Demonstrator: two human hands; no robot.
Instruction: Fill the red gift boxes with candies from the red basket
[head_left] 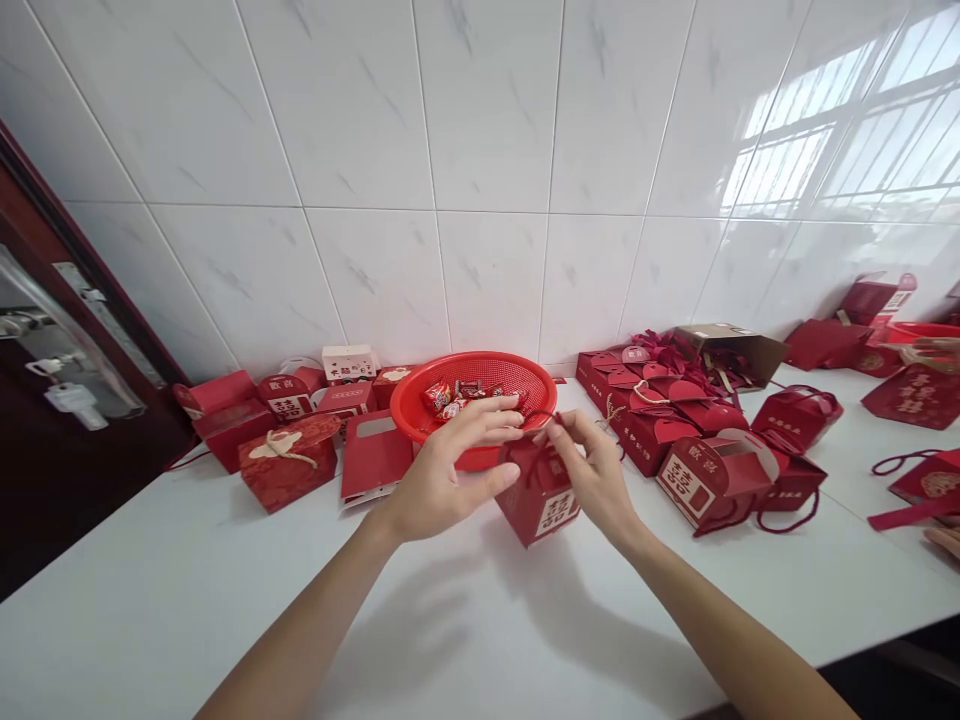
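Step in hand, as judged: handling cord (547, 418) at top of red box (536, 505). Box: between 2 hands, in front of red basket (398, 405), tilted; desk contact cannot be told. Right hand (604, 490): fingers pinching cord. Left hand (439, 478): fingers spread, released, beside box; contact unclear. Next move likely calls for steady cord grip, left hand bracing box.

Surface: white desk (202, 620); candies (439, 398) inside basket; left boxes (289, 465), right boxes (716, 485) flanking.

Room: tiled wall (360, 130), dark door (37, 430) at left, 1 co-worker's hand (937, 348) at right edge.
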